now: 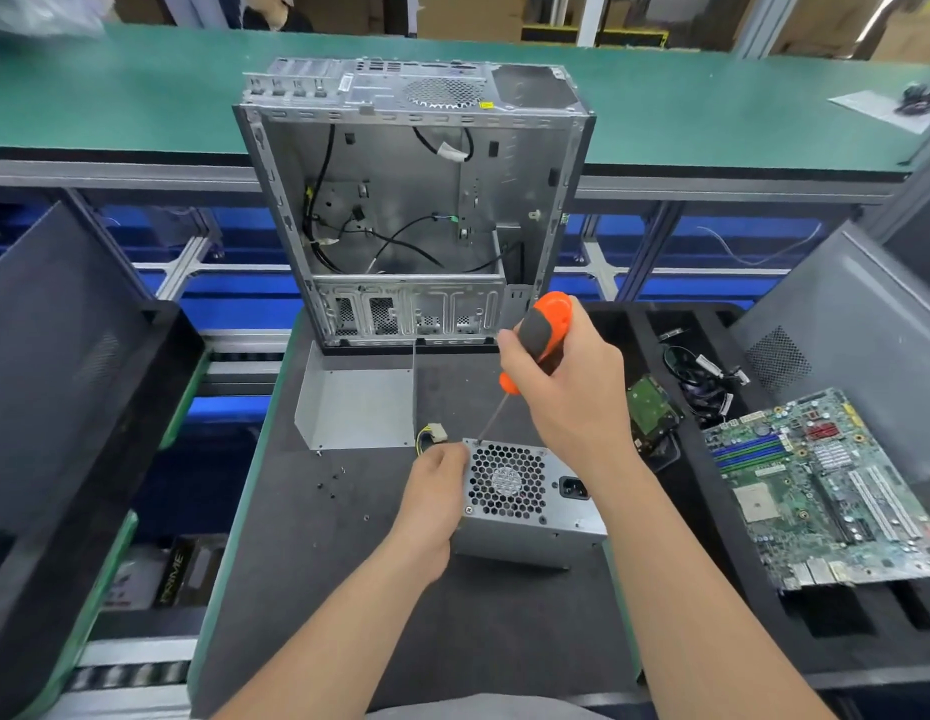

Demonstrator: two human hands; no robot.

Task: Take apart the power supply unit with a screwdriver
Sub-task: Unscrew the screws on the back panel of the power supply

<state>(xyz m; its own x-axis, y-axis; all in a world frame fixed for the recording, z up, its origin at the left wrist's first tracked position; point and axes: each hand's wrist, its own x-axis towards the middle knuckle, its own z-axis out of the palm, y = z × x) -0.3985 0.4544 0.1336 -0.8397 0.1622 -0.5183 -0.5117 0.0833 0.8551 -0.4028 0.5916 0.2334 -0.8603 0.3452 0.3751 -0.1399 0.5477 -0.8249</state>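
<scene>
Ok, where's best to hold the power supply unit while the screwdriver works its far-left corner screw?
Its left wall, coming from the left: the power supply unit lies fan grille up, that wall is flat, and the left hand holds there, beside the tip of the screwdriver.

Near table point(229, 537) is green-edged, topped with a dark mat point(348, 589). Far across runs 1 long green bench point(141, 96) on a metal frame point(603, 267), with blue surfaces point(234, 304) beneath. Cardboard boxes point(468, 15) are stacked far behind. Grey left panel point(52, 356) and grey right panel point(857, 330) lean at the sides. Rollers point(125, 675) sit near left.
</scene>
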